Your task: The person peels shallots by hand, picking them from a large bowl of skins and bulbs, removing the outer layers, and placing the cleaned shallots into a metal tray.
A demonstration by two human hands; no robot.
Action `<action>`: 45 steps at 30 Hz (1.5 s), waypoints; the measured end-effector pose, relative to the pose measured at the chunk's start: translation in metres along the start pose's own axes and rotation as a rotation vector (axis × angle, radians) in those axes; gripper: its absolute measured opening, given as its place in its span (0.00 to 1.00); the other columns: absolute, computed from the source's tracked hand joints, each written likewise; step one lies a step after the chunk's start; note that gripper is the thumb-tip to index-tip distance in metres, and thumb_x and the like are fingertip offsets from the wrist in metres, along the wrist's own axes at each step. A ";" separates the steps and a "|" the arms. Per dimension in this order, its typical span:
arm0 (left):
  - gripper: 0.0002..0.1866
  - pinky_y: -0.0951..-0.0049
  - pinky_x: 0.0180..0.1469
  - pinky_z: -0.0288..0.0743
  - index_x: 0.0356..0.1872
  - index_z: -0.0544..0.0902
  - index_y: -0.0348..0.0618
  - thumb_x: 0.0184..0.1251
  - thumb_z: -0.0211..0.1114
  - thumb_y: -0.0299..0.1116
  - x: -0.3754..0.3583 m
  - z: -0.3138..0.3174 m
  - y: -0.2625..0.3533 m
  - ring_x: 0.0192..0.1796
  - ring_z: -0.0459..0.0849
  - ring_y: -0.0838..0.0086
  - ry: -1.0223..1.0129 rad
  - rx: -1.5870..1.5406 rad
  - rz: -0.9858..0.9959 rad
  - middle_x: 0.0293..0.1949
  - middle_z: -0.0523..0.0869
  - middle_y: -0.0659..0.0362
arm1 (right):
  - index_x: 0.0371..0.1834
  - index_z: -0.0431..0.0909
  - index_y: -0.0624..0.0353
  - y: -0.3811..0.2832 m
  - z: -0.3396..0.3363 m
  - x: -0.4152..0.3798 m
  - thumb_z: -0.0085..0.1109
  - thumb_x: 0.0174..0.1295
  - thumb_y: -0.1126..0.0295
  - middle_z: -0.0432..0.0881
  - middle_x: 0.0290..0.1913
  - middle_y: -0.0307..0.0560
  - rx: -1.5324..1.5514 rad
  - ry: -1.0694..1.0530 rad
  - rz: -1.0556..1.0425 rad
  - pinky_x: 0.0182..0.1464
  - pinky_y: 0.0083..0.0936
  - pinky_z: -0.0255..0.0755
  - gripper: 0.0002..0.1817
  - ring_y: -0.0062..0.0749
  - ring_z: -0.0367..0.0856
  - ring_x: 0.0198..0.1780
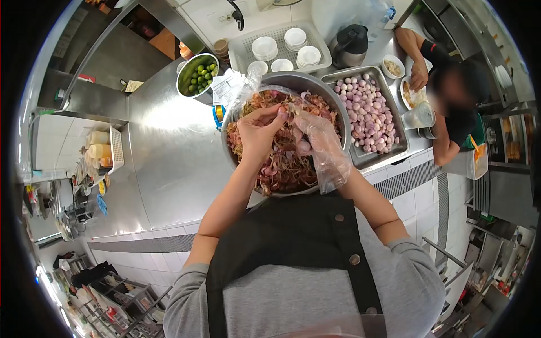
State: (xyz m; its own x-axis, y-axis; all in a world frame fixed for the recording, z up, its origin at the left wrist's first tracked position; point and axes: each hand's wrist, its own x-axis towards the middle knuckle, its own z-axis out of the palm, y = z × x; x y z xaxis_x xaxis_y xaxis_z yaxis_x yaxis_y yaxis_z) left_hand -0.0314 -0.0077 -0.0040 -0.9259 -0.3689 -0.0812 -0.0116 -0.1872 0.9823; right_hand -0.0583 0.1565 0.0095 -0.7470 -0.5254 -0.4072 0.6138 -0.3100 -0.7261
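A large metal bowl stands in front of me, heaped with loose shallot skins and unpeeled shallots. Above it my bare left hand is closed, thumb and fingertips pinching a small reddish shallot, which is mostly hidden. My right hand wears a loose clear plastic glove; its fingers meet the left fingertips and are curled in. A pale shallot shows under the right fingers. Right of the bowl, a metal tray holds many peeled pink-white shallots.
A pot of green limes, paper slips and a blue-yellow tape roll sit left. Behind are a rack of white bowls and a dark jug. At right a co-worker's hand reaches over a plate.
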 end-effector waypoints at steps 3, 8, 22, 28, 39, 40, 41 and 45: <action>0.13 0.78 0.50 0.82 0.48 0.86 0.26 0.61 0.73 0.19 0.000 -0.001 -0.004 0.43 0.89 0.76 0.014 -0.080 -0.008 0.42 0.90 0.50 | 0.61 0.78 0.57 -0.002 0.000 0.000 0.57 0.74 0.66 0.74 0.27 0.36 0.048 -0.012 0.021 0.20 0.17 0.54 0.16 0.17 0.64 0.19; 0.15 0.73 0.54 0.83 0.51 0.85 0.26 0.63 0.71 0.18 0.006 -0.012 -0.001 0.45 0.89 0.71 -0.124 -0.409 -0.140 0.44 0.90 0.48 | 0.55 0.78 0.57 -0.006 -0.015 0.012 0.56 0.74 0.64 0.70 0.27 0.32 0.149 0.007 -0.124 0.22 0.17 0.55 0.12 0.17 0.62 0.22; 0.17 0.77 0.46 0.84 0.51 0.85 0.28 0.60 0.73 0.17 0.006 -0.016 0.009 0.43 0.89 0.74 -0.144 -0.141 -0.005 0.43 0.90 0.50 | 0.78 0.66 0.46 -0.042 -0.027 0.002 0.48 0.76 0.62 0.80 0.29 0.41 -0.719 -0.220 0.129 0.27 0.16 0.66 0.26 0.18 0.71 0.26; 0.18 0.77 0.46 0.84 0.52 0.85 0.28 0.60 0.73 0.17 0.003 -0.016 0.009 0.43 0.89 0.74 -0.164 -0.109 0.027 0.43 0.90 0.51 | 0.74 0.72 0.44 -0.031 -0.022 0.001 0.50 0.77 0.64 0.75 0.31 0.36 -1.142 -0.291 -0.502 0.35 0.15 0.70 0.23 0.15 0.70 0.29; 0.16 0.76 0.45 0.84 0.49 0.85 0.28 0.59 0.72 0.15 0.002 -0.017 0.010 0.43 0.89 0.73 -0.182 -0.127 0.046 0.42 0.90 0.50 | 0.72 0.75 0.46 -0.026 0.007 -0.008 0.56 0.75 0.67 0.74 0.34 0.26 -0.342 -0.177 -0.069 0.29 0.10 0.58 0.22 0.10 0.64 0.31; 0.16 0.76 0.45 0.84 0.49 0.85 0.28 0.59 0.72 0.15 0.002 -0.017 0.010 0.43 0.89 0.73 -0.177 -0.123 0.033 0.42 0.90 0.50 | 0.72 0.75 0.46 -0.025 0.005 -0.007 0.56 0.75 0.67 0.74 0.34 0.26 -0.342 -0.176 -0.069 0.29 0.10 0.58 0.22 0.10 0.64 0.31; 0.16 0.76 0.45 0.84 0.49 0.85 0.28 0.59 0.72 0.15 0.001 -0.017 0.011 0.42 0.89 0.74 -0.171 -0.118 0.019 0.42 0.90 0.50 | 0.71 0.75 0.46 -0.025 0.002 -0.006 0.56 0.75 0.67 0.75 0.35 0.26 -0.393 -0.162 -0.073 0.28 0.11 0.58 0.22 0.11 0.64 0.31; 0.16 0.77 0.45 0.84 0.49 0.85 0.28 0.58 0.73 0.15 0.000 -0.014 0.011 0.42 0.89 0.74 -0.163 -0.071 0.028 0.42 0.90 0.50 | 0.70 0.77 0.49 -0.029 0.008 -0.009 0.54 0.76 0.67 0.77 0.36 0.29 -0.595 -0.064 -0.157 0.33 0.11 0.60 0.21 0.11 0.65 0.32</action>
State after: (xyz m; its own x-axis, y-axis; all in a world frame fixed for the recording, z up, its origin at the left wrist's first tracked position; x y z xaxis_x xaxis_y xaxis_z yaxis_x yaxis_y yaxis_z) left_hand -0.0261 -0.0221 0.0045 -0.9746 -0.2233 -0.0195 0.0368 -0.2450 0.9688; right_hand -0.0669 0.1637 0.0387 -0.7889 -0.5616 -0.2497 0.2360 0.0983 -0.9668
